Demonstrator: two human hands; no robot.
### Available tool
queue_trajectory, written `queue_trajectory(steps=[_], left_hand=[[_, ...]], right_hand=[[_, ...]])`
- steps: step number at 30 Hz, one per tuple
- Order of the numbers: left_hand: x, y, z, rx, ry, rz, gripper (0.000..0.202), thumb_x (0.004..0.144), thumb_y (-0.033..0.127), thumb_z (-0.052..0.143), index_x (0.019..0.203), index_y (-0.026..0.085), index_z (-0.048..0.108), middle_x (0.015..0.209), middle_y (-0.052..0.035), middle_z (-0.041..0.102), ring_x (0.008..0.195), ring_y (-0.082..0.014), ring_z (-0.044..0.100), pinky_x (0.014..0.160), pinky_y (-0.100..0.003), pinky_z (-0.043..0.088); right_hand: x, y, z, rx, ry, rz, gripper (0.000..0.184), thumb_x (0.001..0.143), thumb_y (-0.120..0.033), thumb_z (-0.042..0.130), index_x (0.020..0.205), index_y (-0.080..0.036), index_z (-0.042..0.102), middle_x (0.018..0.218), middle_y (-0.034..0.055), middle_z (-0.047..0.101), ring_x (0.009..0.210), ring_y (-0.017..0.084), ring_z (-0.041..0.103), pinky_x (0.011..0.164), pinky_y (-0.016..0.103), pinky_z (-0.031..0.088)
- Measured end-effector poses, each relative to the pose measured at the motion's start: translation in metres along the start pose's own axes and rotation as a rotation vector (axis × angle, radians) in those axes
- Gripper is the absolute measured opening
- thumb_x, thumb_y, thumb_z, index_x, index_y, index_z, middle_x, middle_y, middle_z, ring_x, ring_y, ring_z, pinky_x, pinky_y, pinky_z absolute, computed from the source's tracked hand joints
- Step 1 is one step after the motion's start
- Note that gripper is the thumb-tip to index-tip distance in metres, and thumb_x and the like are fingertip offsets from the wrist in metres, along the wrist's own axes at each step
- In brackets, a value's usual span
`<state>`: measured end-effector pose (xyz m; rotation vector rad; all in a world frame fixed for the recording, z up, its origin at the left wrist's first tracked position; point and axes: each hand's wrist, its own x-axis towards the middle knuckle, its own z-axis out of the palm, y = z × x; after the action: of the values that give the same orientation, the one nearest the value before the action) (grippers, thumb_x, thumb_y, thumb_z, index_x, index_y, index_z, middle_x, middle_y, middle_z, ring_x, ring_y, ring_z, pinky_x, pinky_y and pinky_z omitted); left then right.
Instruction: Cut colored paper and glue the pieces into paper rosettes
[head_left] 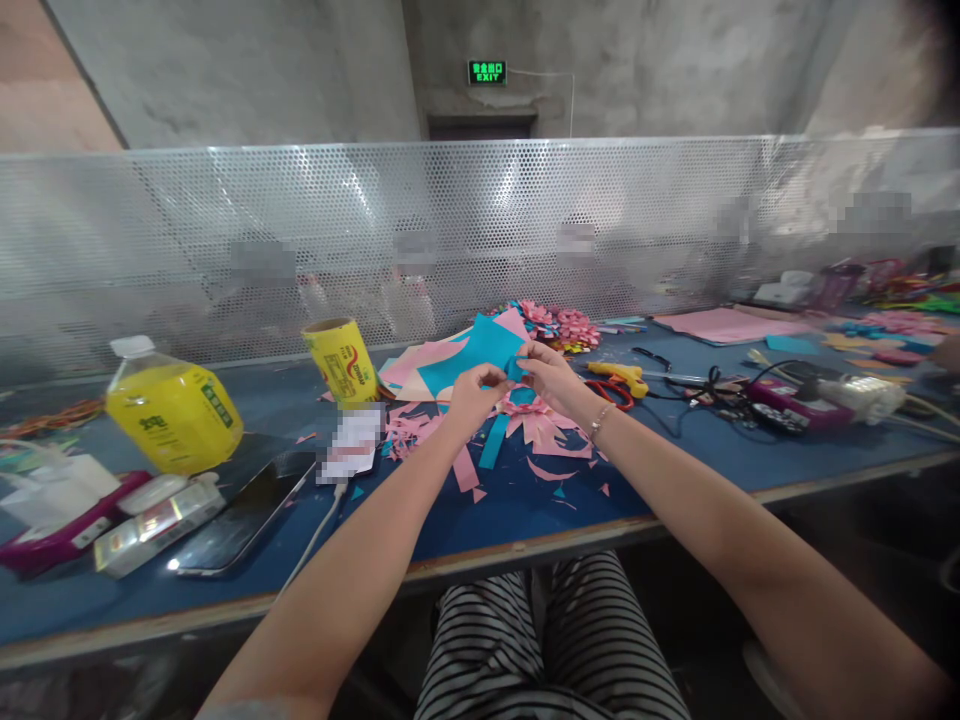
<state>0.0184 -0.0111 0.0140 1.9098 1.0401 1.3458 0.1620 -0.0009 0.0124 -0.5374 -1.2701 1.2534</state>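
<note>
My left hand and my right hand are close together over the middle of the table, fingertips pinched on a small piece of blue paper. The fingers cover part of it. Behind them lie a larger blue sheet and pink sheets. Below my hands are cut pink paper pieces, a blue paper strip and a pink strip. Just right of my right hand rests a yellow glue gun.
Left on the blue table stand a yellow-liquid bottle, a yellow cardboard tube and a dark phone. Finished paper flowers pile at the back. Cables and a purple power strip lie right. A perforated metal screen stands behind.
</note>
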Motion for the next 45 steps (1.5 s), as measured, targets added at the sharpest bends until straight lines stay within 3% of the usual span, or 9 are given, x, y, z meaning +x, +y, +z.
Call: queue_trajectory(steps=[24, 45], left_hand=[[0.002, -0.001, -0.001, -0.025, 0.058, -0.035, 0.017, 0.063, 0.032, 0.062, 0.064, 0.017, 0.055, 0.061, 0.0018, 0.056, 0.059, -0.0114, 0.051, 0.058, -0.024, 0.04], [0.0, 0.001, 0.0, 0.001, 0.014, 0.01, 0.013, 0.065, 0.029, 0.06, 0.064, 0.017, 0.056, 0.068, -0.0004, 0.059, 0.068, -0.0134, 0.054, 0.068, -0.027, 0.042]], right_hand=[[0.007, 0.01, -0.01, -0.017, 0.062, 0.062, 0.024, 0.056, -0.026, 0.069, 0.067, -0.019, 0.049, 0.062, -0.006, 0.048, 0.06, 0.007, 0.045, 0.056, 0.022, 0.039], [0.004, 0.007, -0.007, 0.001, 0.04, 0.044, 0.023, 0.057, -0.026, 0.07, 0.066, -0.018, 0.051, 0.063, -0.0061, 0.047, 0.058, 0.006, 0.044, 0.055, 0.021, 0.038]])
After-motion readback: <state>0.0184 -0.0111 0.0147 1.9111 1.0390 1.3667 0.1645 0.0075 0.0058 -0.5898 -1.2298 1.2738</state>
